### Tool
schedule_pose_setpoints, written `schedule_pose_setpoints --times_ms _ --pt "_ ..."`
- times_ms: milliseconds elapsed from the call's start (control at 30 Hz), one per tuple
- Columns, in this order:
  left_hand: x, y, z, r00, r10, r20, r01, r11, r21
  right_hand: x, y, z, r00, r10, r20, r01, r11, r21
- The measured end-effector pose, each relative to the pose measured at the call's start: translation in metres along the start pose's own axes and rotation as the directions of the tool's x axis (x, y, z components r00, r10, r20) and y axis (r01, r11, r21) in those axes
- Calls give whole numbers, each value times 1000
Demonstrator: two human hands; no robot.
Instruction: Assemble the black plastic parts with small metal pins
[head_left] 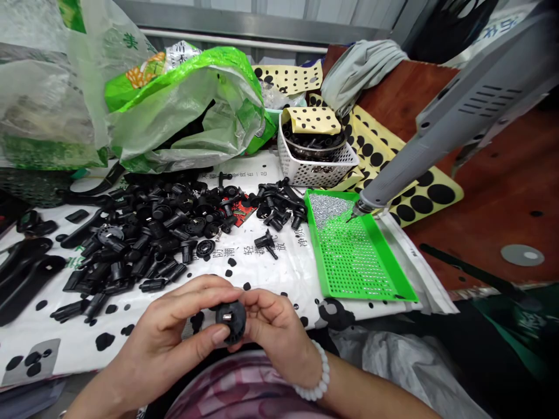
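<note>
Between my two hands, close to my body, is a round black plastic part (pixel 231 323) with a small shiny metal piece in its face. My left hand (pixel 183 331) grips it from the left, fingers over the top and thumb along the lower edge. From the right, my right hand (pixel 275 326) pinches its edge; a white bead bracelet is on that wrist. Beyond my hands lies a large heap of black plastic parts (pixel 161 224). One loose black part with a screw-like stem (pixel 265 241) lies apart from the heap.
A green perforated tray (pixel 323 267) holding many small silvery screws (pixel 332 208) lies to the right. Above it hangs a grey electric screwdriver (pixel 402 151). Behind stand a white basket (pixel 301 169) and a green-and-clear plastic bag (pixel 183 134). Yellow sticker sheets (pixel 452 183) lean at right.
</note>
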State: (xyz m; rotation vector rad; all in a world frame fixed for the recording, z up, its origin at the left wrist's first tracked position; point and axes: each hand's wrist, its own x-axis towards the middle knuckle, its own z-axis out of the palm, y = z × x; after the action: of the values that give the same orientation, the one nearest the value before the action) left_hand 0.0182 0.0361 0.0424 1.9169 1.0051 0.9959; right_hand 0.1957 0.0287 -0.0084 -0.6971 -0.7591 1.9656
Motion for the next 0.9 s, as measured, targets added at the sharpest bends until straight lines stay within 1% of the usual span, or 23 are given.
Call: schedule_pose_setpoints --times_ms 67,133,233,300,367,467,567,633,700,800,833,900 --pt "1 0 -3 1000 0 30 0 1000 2 1 2 -1 999 11 31 -12 1000 26" --pt "2 2 -5 998 15 68 -18 999 48 1 4 -2 999 13 43 -15 999 36" --pt "4 6 -9 990 56 131 -79 981 177 2 6 -2 1000 13 29 -13 1000 15" --pt "5 9 -10 987 80 142 -115 959 257 2 5 -2 1000 5 17 -4 1000 -6" --pt "4 12 -10 988 104 117 -135 945 299 2 3 0 1000 -4 16 4 1000 -13" --pt "3 14 -8 990 130 55 -140 943 303 2 1 2 1000 -11 7 11 1000 -9" --pt "2 12 -7 993 112 42 -119 945 303 2 2 2 1000 -28 -8 28 1000 -1" --pt "3 10 -7 995 83 47 -92 956 278 2 4 2 999 -31 -19 31 1000 -2" --pt "3 9 -7 998 58 28 -63 967 245 1 6 1 999 -25 -36 24 999 -22" --pt "4 6 -6 998 66 -12 -61 967 248 -1 5 1 997 -55 -53 48 991 -123" --pt "4 6 -6 996 82 -24 -73 963 258 -2 4 1 995 -88 -47 78 981 -179" --pt "3 5 -4 994 99 -56 -80 959 272 -3 -1 2 978 -205 -31 185 929 -321"
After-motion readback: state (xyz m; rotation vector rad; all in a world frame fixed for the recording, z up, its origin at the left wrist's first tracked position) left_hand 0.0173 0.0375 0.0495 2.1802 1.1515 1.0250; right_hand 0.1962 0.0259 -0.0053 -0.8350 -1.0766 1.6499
